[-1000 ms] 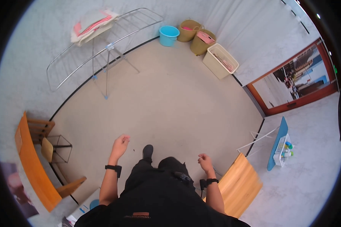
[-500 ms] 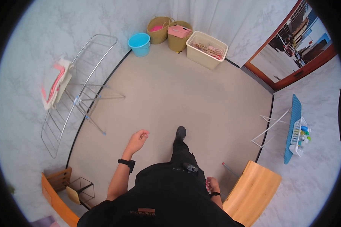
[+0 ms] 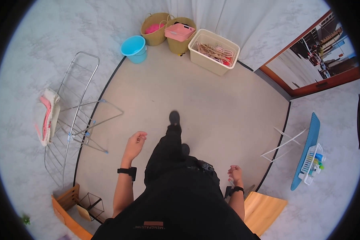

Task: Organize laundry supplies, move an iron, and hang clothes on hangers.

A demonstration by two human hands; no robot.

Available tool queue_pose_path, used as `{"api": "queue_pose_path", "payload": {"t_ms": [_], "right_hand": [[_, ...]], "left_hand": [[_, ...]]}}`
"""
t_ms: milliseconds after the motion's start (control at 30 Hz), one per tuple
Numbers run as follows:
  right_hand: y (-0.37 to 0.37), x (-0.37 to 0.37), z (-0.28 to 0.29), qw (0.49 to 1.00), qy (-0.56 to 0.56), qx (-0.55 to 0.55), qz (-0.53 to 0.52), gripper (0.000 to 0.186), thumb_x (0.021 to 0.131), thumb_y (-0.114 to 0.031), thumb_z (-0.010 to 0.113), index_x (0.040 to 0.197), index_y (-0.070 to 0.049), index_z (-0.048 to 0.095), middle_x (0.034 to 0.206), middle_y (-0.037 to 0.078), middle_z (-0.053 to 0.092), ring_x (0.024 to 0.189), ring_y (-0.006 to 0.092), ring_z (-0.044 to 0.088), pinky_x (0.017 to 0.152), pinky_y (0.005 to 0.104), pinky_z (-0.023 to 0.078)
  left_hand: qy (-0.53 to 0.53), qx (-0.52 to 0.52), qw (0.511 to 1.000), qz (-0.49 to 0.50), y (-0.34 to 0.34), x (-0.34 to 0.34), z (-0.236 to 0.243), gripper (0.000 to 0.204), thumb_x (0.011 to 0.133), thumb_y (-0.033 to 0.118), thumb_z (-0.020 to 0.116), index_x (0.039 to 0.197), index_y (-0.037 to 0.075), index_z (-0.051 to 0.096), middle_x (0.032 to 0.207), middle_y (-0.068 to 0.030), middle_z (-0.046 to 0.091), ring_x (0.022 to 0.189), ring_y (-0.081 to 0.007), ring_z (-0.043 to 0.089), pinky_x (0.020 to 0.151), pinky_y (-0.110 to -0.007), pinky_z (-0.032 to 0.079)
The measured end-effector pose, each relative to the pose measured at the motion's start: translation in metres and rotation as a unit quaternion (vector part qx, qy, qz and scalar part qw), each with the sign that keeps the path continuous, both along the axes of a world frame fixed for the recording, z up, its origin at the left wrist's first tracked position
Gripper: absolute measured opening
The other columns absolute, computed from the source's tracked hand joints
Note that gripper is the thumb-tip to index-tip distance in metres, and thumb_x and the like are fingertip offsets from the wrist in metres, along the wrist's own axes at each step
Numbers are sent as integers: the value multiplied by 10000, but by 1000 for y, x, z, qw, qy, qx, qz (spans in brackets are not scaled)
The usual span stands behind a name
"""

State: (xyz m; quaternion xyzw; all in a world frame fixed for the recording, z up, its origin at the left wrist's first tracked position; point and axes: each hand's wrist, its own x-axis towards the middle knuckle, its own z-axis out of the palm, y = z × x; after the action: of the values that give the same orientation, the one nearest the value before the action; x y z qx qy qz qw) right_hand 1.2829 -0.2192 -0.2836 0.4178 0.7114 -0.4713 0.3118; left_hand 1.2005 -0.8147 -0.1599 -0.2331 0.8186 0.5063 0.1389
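My left hand point(image 3: 135, 145) hangs over the floor ahead of my left side, its fingers loosely bent and a little apart. Nothing shows in it. A black band point(image 3: 128, 172) circles that wrist. Out to my right, my right hand point(image 3: 235, 173) is held low, with its fingers partly spread and nothing visible in them. It wears a dark band point(image 3: 237, 189) as well. The wooden table point(image 3: 265, 210) is the nearest thing to the right hand, though apart from it. The metal drying rack point(image 3: 74, 132) stands left of my left hand, with folded pink and white cloth point(image 3: 50, 116) on it.
At the far wall stand a blue bucket point(image 3: 134, 49), two woven baskets point(image 3: 154, 37), one with a pink basket point(image 3: 180, 32), and a cream bin point(image 3: 208, 64) of hangers. Right are a blue ironing board point(image 3: 308, 148) and a white basket point(image 3: 311, 164). A wooden chair point(image 3: 68, 196) is near left.
I have stepped forward, one foot now farther out in front. The right hand has swung forward and out from my side. The far containers look nearer, and the drying rack has shifted left and down.
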Motion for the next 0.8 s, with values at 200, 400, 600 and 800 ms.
{"api": "queue_pose_path", "payload": {"t_ms": [200,400,600,800], "right_hand": [[9,-51,5,995,-91,30,-22,228,1002,-210,554,1176,-86,633,883,58,696,743,188,686,631,344,531],[-7,-125,23,994,-100,25,-24,257,997,-189,560,1218,-83,637,912,64,701,763,192,693,647,353,538],[-28,-197,32,997,-22,54,-46,276,997,-165,555,1245,-74,633,944,68,710,818,191,697,703,360,546],[-27,-255,17,986,-101,-15,-135,275,991,-176,557,1224,-63,648,927,69,712,807,186,698,694,359,550]], "left_hand": [[-5,16,1000,-7,-23,-99,-32,220,1038,116,569,1187,10,691,973,-96,739,873,-166,670,824,-319,543],[58,29,994,-89,-21,-257,-50,222,1038,119,569,1194,11,685,979,-105,746,863,-172,673,817,-319,543],[67,32,991,-108,-6,-407,-23,218,1039,115,556,1181,15,688,956,-69,724,857,-154,653,817,-305,534],[44,35,990,-127,13,-491,-29,220,1039,103,547,1189,18,685,971,-52,710,890,-135,639,830,-289,528]]}}
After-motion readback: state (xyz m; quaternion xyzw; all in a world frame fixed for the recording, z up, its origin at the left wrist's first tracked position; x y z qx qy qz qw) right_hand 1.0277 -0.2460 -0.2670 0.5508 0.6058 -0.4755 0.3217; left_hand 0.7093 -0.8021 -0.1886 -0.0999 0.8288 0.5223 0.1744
